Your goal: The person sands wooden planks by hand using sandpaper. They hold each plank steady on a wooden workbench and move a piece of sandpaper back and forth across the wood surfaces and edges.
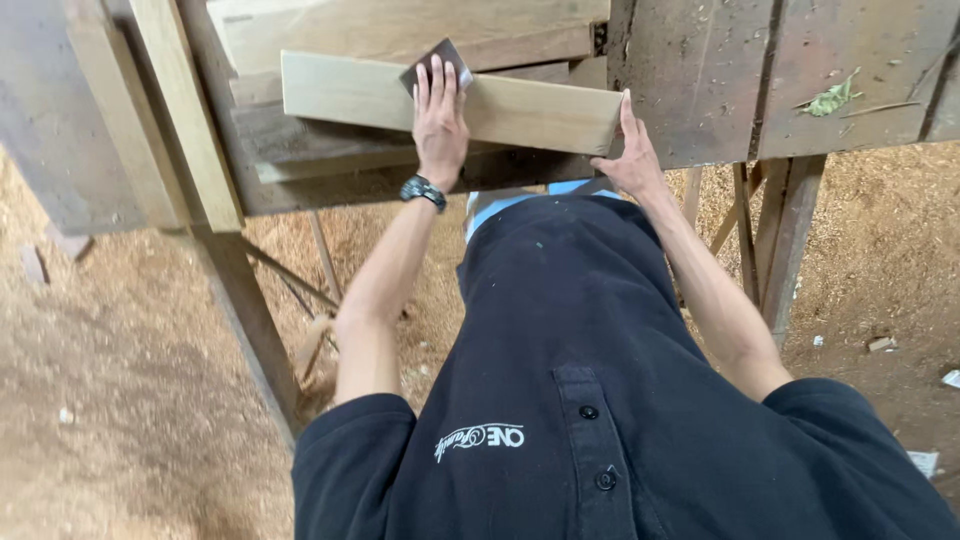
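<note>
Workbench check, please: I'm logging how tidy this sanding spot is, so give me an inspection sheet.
Surface: rough dark wooden workbench, worn boards.
Job's things: pale plank lying across the bench; dark sandpaper on its top face.
Clutter: green leaf scrap and bits of straw on the bench.
Grippers: left hand flat on the sandpaper; right hand spread against the plank's end.
Cables: nothing seen.
Surroundings: sawdust-covered floor, bench legs, small scraps.
</note>
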